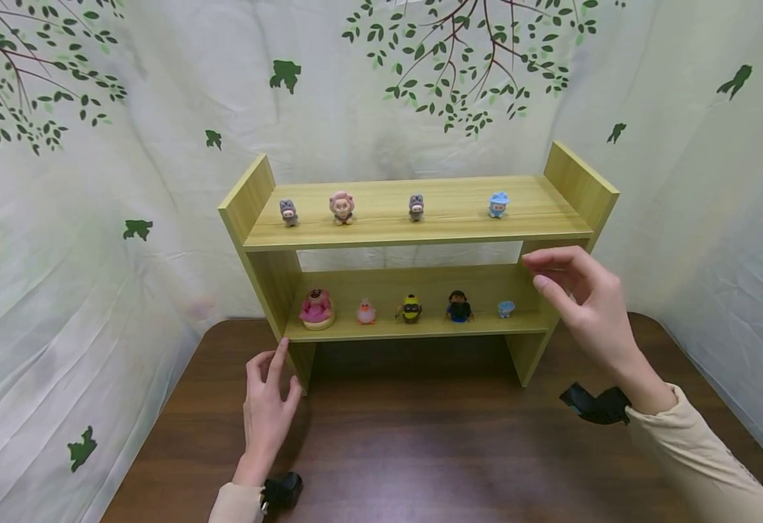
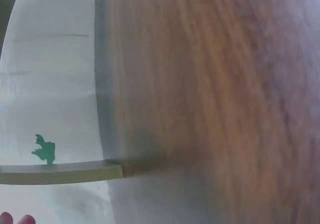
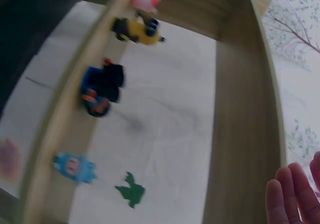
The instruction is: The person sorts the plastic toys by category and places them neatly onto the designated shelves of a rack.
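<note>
A two-tier wooden shelf (image 1: 414, 240) stands on the table with small toy figures on both boards. My left hand (image 1: 267, 407) is at its lower left, the index fingertip right at the side panel's front edge; it grips nothing. By the right side panel my right hand (image 1: 580, 301) hovers with bent fingers and thumb apart, nothing between them. Nearest to it on the lower board is a small blue figure (image 1: 506, 309), then a dark-clothed figure (image 1: 459, 306). Further left come a yellow figure (image 1: 411, 309), a pink duck-like figure (image 1: 365, 312) and a pink bear figure (image 1: 317, 310).
On the top board are two grey figures, one at the left (image 1: 288, 212) and one mid-board (image 1: 416, 208), a pink-hooded figure (image 1: 341, 208) and a blue-hatted figure (image 1: 498, 205). The brown table (image 1: 408, 450) extends in front; a leaf-printed white cloth (image 1: 179, 109) hangs behind.
</note>
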The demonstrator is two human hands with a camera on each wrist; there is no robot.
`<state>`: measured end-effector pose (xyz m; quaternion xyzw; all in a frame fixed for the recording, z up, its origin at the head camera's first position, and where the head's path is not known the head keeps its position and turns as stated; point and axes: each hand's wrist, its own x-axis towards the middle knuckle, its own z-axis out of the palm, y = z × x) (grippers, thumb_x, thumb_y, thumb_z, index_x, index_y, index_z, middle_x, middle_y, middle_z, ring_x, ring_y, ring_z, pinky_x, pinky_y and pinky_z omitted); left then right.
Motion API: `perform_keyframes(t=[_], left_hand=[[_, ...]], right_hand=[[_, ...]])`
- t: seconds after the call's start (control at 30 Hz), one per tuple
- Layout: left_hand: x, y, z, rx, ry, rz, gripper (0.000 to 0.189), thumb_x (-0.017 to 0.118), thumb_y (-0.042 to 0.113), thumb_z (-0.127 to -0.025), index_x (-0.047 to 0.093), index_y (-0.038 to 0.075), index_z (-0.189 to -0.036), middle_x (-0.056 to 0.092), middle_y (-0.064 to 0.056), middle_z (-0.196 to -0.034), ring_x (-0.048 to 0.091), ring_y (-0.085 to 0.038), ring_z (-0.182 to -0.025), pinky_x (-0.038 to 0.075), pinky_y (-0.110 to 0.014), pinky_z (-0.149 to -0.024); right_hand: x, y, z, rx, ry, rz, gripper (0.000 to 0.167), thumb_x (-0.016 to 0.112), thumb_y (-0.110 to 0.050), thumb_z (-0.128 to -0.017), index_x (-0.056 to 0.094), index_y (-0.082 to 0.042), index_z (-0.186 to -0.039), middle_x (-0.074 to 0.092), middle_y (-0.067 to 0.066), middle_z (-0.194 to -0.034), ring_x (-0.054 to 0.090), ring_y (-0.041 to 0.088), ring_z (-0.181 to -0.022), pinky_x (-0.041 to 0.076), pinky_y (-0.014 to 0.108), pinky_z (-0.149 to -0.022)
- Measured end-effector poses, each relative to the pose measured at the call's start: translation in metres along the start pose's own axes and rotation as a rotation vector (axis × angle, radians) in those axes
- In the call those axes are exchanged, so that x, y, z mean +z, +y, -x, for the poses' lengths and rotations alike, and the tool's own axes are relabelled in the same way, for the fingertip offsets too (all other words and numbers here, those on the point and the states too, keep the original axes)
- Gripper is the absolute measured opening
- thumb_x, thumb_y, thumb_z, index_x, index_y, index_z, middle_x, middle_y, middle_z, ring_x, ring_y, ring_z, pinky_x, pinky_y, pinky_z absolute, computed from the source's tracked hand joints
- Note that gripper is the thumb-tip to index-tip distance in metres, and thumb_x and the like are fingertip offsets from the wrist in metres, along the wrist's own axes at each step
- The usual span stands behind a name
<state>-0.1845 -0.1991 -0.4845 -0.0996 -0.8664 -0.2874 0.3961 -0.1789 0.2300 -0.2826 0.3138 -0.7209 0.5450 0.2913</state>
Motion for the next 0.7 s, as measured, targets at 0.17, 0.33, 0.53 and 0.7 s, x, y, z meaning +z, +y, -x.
perform_keyframes(t=[0.17, 0.33, 0.53, 0.7], left_hand=[[-0.006, 0.003, -0.003, 0.016, 0.0, -0.003, 0.069, 0.064, 0.001, -0.081, 0.046, 0.023, -0.143, 0.042, -0.019, -0.123, 0.048, -0.034, -0.102, 0.033, -0.029, -0.041], [-0.009, 0.006, -0.006, 0.027, 0.002, -0.003, 0.065, 0.063, 0.004, -0.082, 0.047, 0.022, -0.142, 0.042, -0.02, -0.122, 0.048, -0.037, -0.104, 0.035, -0.03, -0.041], [-0.012, 0.012, -0.009, 0.051, 0.033, 0.002, 0.062, 0.063, 0.003, -0.08, 0.051, 0.018, -0.14, 0.042, -0.021, -0.119, 0.046, -0.034, -0.11, 0.052, -0.045, -0.072], [-0.013, 0.02, -0.013, 0.106, 0.099, 0.027, 0.061, 0.064, 0.0, -0.077, 0.055, 0.014, -0.136, 0.045, -0.022, -0.116, 0.046, -0.034, -0.108, 0.046, -0.039, -0.08]], right_hand=[[0.005, 0.005, 0.014, -0.009, -0.048, 0.097, 0.033, 0.056, 0.022, -0.081, 0.06, 0.009, -0.111, 0.063, 0.012, -0.111, 0.06, 0.012, -0.103, 0.046, 0.02, -0.087], [0.009, 0.009, 0.024, -0.002, -0.085, 0.114, 0.034, 0.058, 0.019, -0.082, 0.061, 0.005, -0.112, 0.063, 0.014, -0.111, 0.06, 0.012, -0.104, 0.045, 0.02, -0.088], [0.016, 0.016, 0.034, -0.011, -0.112, 0.158, 0.037, 0.062, 0.018, -0.079, 0.061, 0.004, -0.114, 0.063, 0.008, -0.113, 0.06, 0.013, -0.104, 0.045, 0.023, -0.09], [0.022, 0.019, 0.041, -0.033, -0.131, 0.26, 0.042, 0.067, 0.015, -0.077, 0.063, -0.002, -0.115, 0.063, 0.008, -0.117, 0.056, 0.01, -0.109, 0.042, 0.023, -0.093]])
